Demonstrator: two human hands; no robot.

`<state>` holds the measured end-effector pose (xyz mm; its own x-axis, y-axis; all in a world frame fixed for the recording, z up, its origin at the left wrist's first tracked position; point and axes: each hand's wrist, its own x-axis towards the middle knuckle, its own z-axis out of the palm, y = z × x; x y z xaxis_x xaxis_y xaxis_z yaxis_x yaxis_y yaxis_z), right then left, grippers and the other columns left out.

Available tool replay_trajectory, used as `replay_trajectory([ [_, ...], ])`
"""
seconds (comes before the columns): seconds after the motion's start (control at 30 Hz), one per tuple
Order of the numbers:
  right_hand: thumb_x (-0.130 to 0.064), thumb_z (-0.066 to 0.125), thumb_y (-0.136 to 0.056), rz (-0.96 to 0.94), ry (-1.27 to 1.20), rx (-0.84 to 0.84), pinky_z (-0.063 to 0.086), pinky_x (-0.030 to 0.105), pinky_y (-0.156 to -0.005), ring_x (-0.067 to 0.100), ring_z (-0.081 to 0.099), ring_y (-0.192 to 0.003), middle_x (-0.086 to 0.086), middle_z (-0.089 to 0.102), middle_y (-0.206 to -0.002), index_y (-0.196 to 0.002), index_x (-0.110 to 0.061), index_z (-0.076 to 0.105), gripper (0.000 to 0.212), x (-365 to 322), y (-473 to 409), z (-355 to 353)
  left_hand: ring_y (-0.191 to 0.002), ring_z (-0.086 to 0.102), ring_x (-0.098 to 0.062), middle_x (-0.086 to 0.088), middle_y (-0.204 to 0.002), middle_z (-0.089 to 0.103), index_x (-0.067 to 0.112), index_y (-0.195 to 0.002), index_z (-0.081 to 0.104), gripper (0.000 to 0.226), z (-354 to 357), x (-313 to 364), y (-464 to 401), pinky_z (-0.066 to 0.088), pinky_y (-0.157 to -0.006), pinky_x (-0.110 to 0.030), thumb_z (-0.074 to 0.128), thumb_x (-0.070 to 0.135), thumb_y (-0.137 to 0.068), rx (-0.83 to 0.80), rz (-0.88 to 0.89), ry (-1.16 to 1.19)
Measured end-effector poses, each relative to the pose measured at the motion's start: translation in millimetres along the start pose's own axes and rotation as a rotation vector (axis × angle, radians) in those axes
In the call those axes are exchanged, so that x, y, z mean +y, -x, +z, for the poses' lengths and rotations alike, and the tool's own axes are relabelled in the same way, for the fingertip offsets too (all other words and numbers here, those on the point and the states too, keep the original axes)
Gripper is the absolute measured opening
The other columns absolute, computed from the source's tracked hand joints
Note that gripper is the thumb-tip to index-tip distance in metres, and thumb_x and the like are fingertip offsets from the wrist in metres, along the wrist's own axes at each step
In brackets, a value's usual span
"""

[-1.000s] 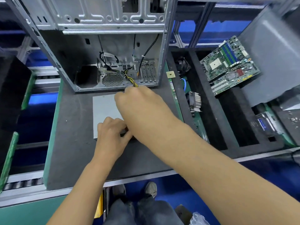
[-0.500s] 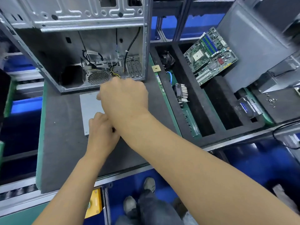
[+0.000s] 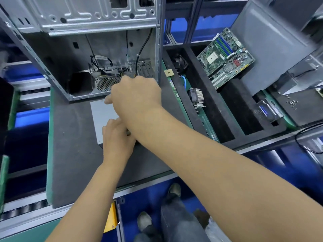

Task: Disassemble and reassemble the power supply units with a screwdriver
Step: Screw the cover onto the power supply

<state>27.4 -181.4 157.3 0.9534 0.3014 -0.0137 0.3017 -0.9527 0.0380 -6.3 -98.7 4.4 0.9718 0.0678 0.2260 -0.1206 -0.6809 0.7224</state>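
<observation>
A grey metal power supply unit (image 3: 103,114) lies flat on the dark mat (image 3: 73,154), just in front of the open computer case (image 3: 97,23). My right hand (image 3: 136,96) hovers over the unit's far right part as a fist. It seems to grip the yellow and black cables (image 3: 133,75) that run into the case. My left hand (image 3: 117,138) sits at the unit's near edge, fingers curled on it, and a small dark part (image 3: 128,133) shows beside its thumb. No screwdriver is visible. A second power supply with a mesh grille (image 3: 106,83) sits inside the case.
To the right, a black foam tray (image 3: 232,117) holds a motherboard (image 3: 225,56), a heatsink (image 3: 196,98), a fan and a drive (image 3: 267,110). Loose screws (image 3: 291,103) lie at the far right. A grey side panel (image 3: 272,37) leans behind the motherboard.
My view has swung to the right, so the case and mat sit further left in view. Both hands stay on the power supply unit in nearly the same grip.
</observation>
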Motion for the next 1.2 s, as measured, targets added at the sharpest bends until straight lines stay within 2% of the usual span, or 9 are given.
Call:
replay_trajectory([
  [0.1,-0.015,0.052,-0.094,-0.060,-0.064,-0.167,0.030,0.035,-0.061,0.032,0.047,-0.103,0.008,0.037,-0.129,-0.114,-0.022,0.049,0.020,-1.4,2.5,-8.1,-0.055,0.030,-0.016,0.016,-0.058,0.032,0.039,-0.060,0.017,0.048,-0.3,4.1,-2.4,0.026,-0.058,-0.029,0.052,0.011,-0.078,0.010,0.064,-0.008],
  [0.27,0.011,0.043,-0.086,-0.227,0.096,-0.130,0.039,0.040,-0.074,0.026,0.037,-0.084,0.000,0.029,-0.077,-0.082,-0.010,0.040,0.022,17.4,-2.3,-21.4,-0.065,0.040,-0.025,0.015,-0.063,0.039,0.016,-0.067,0.064,0.020,-0.7,-3.8,-6.3,0.034,-0.059,-0.039,0.072,0.007,-0.082,-0.009,0.222,-0.124],
  [0.4,-0.032,0.043,-0.104,-0.178,0.236,-0.171,0.034,0.039,-0.066,0.036,0.055,-0.096,0.009,0.046,-0.099,-0.130,-0.017,0.056,0.033,18.6,-2.2,-24.9,-0.081,0.054,-0.027,0.007,-0.075,0.069,0.017,-0.094,0.075,0.010,2.5,-4.6,-2.4,0.039,-0.074,-0.044,0.074,0.013,-0.085,-0.051,0.077,-0.069],
  [0.5,-0.048,0.051,-0.098,-0.167,0.101,-0.337,0.032,0.035,-0.059,0.027,0.050,-0.088,0.004,0.039,-0.100,-0.124,-0.019,0.048,0.039,19.3,-3.1,-31.0,-0.083,0.053,-0.023,0.009,-0.076,0.067,0.019,-0.096,0.073,0.010,3.8,-7.7,-0.6,0.037,-0.078,-0.041,0.070,0.015,-0.087,-0.049,0.063,-0.031],
  [0.63,-0.008,0.053,-0.094,-0.297,0.134,-0.275,0.021,0.028,-0.048,0.018,0.044,-0.075,0.005,0.046,-0.108,-0.111,-0.020,0.052,0.020,24.8,-3.1,-33.8,-0.083,0.056,-0.023,0.009,-0.077,0.068,0.017,-0.105,0.075,0.020,2.9,-8.6,-0.8,0.038,-0.081,-0.042,0.070,0.013,-0.087,-0.037,0.056,0.006],
  [0.83,-0.062,0.035,-0.097,-0.091,0.245,-0.227,0.037,0.038,-0.067,0.028,0.040,-0.081,0.004,0.030,-0.075,-0.118,-0.019,0.059,0.054,23.1,-9.4,-20.5,-0.085,0.055,-0.025,0.013,-0.076,0.065,0.015,-0.087,0.074,0.009,0.5,-6.1,-5.1,0.047,-0.080,-0.050,0.081,0.019,-0.081,-0.058,0.031,0.047],
  [0.93,-0.039,0.056,-0.096,-0.238,-0.023,-0.364,0.046,0.040,-0.076,0.026,0.053,-0.095,0.001,0.045,-0.107,-0.114,-0.025,0.048,0.024,30.2,-4.8,-20.4,-0.081,0.057,-0.028,0.014,-0.073,0.060,0.013,-0.087,0.075,0.006,0.5,-7.7,-4.9,0.048,-0.077,-0.054,0.079,0.012,-0.082,-0.051,0.064,0.060],
  [1.03,-0.026,0.055,-0.098,-0.315,0.039,-0.247,0.044,0.038,-0.072,0.029,0.052,-0.089,0.004,0.041,-0.092,-0.099,-0.025,0.052,0.004,32.9,-2.8,-18.8,-0.083,0.057,-0.028,0.004,-0.080,0.072,0.015,-0.096,0.077,0.011,0.5,-11.4,-3.6,0.046,-0.079,-0.053,0.076,0.014,-0.085,-0.070,0.088,0.020],
  [1.2,-0.063,0.038,-0.097,-0.086,0.161,-0.243,0.036,0.036,-0.068,0.029,0.044,-0.079,0.004,0.038,-0.078,-0.085,-0.021,0.045,0.044,30.1,-2.2,-18.8,-0.090,0.054,-0.024,0.012,-0.084,0.066,0.019,-0.108,0.073,0.030,-1.9,-10.2,-4.1,0.042,-0.084,-0.044,0.082,0.023,-0.080,-0.108,0.078,-0.028],
])
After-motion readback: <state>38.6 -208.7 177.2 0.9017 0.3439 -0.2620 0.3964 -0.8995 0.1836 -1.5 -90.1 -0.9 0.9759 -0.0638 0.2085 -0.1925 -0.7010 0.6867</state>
